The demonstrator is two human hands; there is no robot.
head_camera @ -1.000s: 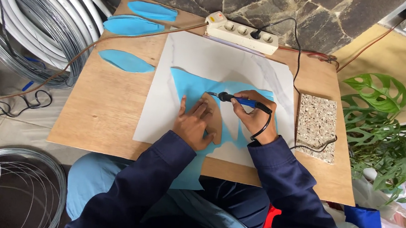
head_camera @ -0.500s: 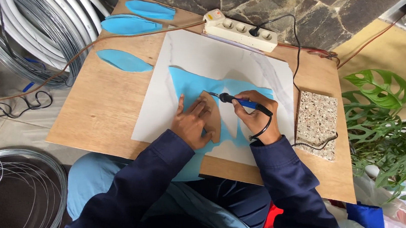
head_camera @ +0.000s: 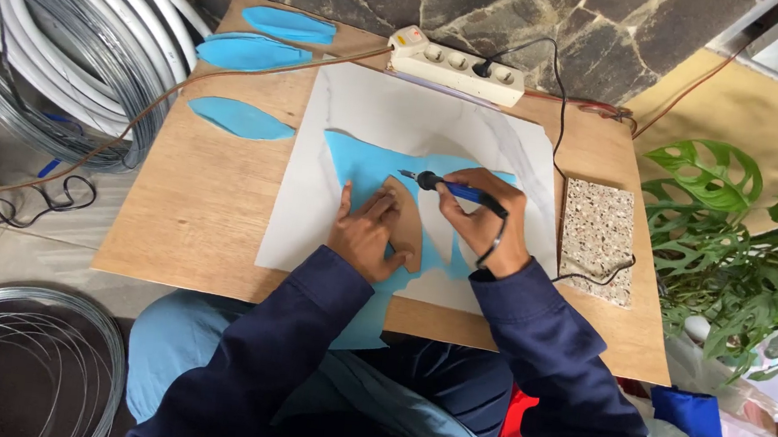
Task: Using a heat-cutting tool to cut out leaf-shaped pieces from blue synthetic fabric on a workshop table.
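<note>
Head view: the left hand (head_camera: 366, 237) lies flat with fingers spread and straight, pressing a brown template (head_camera: 405, 220) onto the blue sheet (head_camera: 356, 162) that rests on a white slab (head_camera: 390, 113) on the wooden board (head_camera: 198, 198). The right hand (head_camera: 480, 223) has its fingers curled shut around a blue-handled iron (head_camera: 455, 190), whose tip sits at the template's upper edge. Three blue cut-outs (head_camera: 241, 118) lie near the board's far left corner.

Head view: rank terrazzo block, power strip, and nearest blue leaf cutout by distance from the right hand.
From the right hand:
1. Terrazzo block, just to its right on the board.
2. Power strip, at the board's far edge.
3. Blue leaf cutout, far left on the board.
</note>
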